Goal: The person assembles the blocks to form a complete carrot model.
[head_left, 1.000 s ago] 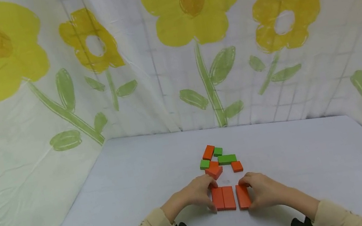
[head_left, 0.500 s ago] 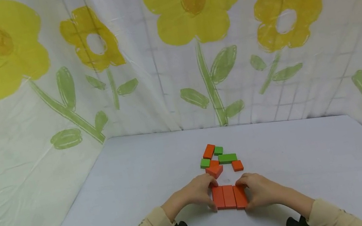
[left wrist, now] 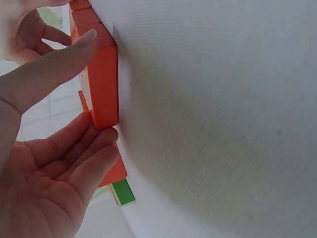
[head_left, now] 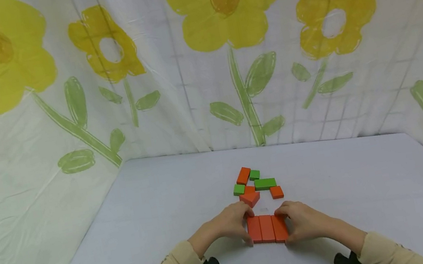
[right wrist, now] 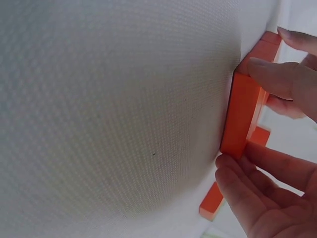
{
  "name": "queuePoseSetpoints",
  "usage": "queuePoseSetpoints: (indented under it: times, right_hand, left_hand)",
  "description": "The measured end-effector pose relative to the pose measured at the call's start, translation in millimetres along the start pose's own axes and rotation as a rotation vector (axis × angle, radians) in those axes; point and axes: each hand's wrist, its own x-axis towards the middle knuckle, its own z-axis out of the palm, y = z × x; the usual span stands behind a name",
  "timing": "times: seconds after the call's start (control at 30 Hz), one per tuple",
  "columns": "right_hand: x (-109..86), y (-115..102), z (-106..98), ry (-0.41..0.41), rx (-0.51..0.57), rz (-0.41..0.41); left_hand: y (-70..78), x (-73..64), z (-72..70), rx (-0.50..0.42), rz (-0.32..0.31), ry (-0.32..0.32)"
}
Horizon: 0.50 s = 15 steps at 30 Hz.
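Observation:
Three flat red-orange rectangular blocks lie side by side on the white table, forming one row in the head view. My left hand (head_left: pixel 229 224) pinches the left block (head_left: pixel 254 229) across its near and far ends; the left wrist view shows the thumb on one end and fingertips at the other. On the opposite side, my right hand (head_left: pixel 306 223) pinches the right block (head_left: pixel 280 227) likewise, its long outer face (right wrist: pixel 240 114) exposed in the right wrist view. Between them sits the middle block (head_left: pixel 267 229), flush with both neighbours.
Just beyond the row lies a red triangular block (head_left: pixel 250 198). Behind it are a green rectangular block (head_left: pixel 265 183), an orange square block (head_left: pixel 276 192), a tilted orange block (head_left: pixel 243 175) and small green blocks (head_left: pixel 239 189). A flower-printed curtain (head_left: pixel 173 110) hangs past the table's far edge.
My right hand has slid the right block leftward, closing the gap to the middle block. During the last half second the hands and blocks have stayed in place. My left hand has kept its position.

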Motion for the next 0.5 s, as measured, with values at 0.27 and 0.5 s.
queuePoseSetpoints:
  times: [0.27, 0.5]
  right_hand:
    - [0.5, -1.0, -0.6, -0.004, 0.012, 0.005]
    - [-0.1, -1.5, -1.4, -0.012, 0.031, 0.014]
  left_hand:
    - [0.7, -0.6, -0.2, -0.002, -0.003, 0.002]
    - [1.3, -1.3, -0.2, -0.009, -0.012, 0.005]
